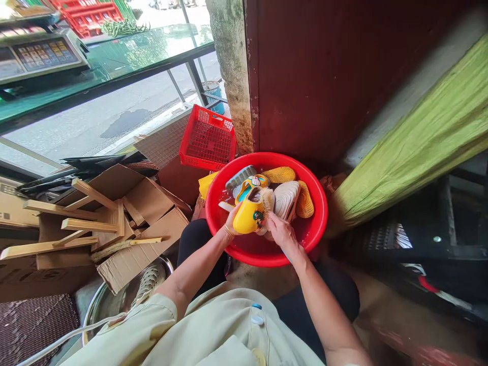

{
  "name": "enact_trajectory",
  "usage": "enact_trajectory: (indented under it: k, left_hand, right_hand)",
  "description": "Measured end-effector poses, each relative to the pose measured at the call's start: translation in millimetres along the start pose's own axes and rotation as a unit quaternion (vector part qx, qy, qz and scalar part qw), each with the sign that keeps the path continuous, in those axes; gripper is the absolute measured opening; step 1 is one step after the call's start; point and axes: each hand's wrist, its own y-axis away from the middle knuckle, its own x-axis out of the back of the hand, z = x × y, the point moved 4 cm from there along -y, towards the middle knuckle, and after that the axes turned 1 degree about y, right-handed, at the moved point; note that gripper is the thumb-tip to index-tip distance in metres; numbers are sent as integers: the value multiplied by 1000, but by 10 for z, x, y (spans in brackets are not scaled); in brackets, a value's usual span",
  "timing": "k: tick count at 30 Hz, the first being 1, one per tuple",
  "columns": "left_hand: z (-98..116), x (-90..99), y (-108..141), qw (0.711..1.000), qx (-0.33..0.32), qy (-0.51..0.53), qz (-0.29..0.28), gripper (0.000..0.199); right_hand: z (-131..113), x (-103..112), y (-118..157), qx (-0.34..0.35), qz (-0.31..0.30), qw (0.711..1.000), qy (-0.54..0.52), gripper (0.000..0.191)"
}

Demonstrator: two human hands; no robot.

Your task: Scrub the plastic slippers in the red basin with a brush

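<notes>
My left hand (231, 223) grips a yellow clog (244, 217) by its side, over a round red basin (267, 260). A small dark green figure decorates the clog's upper. Closed around a scrub brush (267, 199), my right hand (281, 230) has the bristles up against the clog's opening; most of the handle is hidden by the fingers. Behind the clog, the basin holds a grey-soled shoe (241, 178), a second yellow clog with teal inside (242, 189), a white-soled shoe (285, 197) and yellow soles (281, 174) partly covered by other shoes.
A red plastic crate (208, 137) stands behind the basin's left side. Left are cardboard boxes (145, 203), an upturned wooden stool (109, 221) and a metal basin (93, 310) with a sneaker (150, 279). A green cloth (412, 132) hangs on the right, beside a dark red door (324, 76).
</notes>
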Motion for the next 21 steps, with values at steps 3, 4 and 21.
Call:
enact_trajectory:
  k: [3,4,21]
  left_hand:
    - [95,105,-3,997,-13,62,32,90]
    - [129,144,-3,997,-14,67,45,91]
    - [-19,-87,-21,987,-93,-75,105,79]
  right_hand:
    - [20,-5,216,21,-19,999,-24,45]
    - [44,22,263,20,-16,999,-27,44]
    - [228,346,-191,-94,92,991,24,52]
